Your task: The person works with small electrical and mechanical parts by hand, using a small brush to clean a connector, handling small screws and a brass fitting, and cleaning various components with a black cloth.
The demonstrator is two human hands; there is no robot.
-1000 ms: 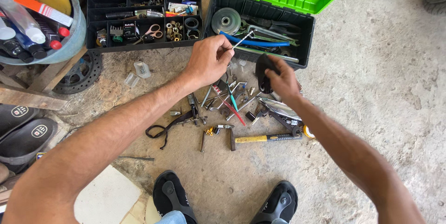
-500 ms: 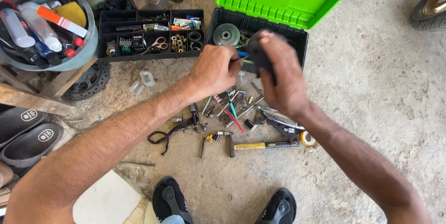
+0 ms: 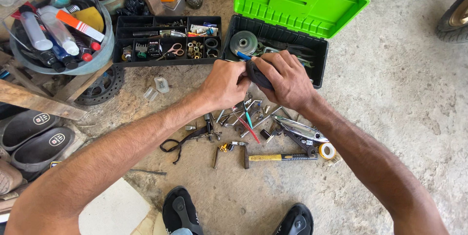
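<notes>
Several bottles are standing in a grey basin (image 3: 100, 55) at far left, beside a black parts tray (image 3: 127, 60). The left hand (image 3: 225, 85) is pinching a thin blue-tipped tool (image 3: 243, 56), seemingly steadying it against the dark, rounded part (image 3: 257, 75) that the right hand (image 3: 287, 80) is gripping, fingers curled tight, just above the scattered tools (image 3: 253, 123) before the green toolbox (image 3: 297, 1).
</notes>
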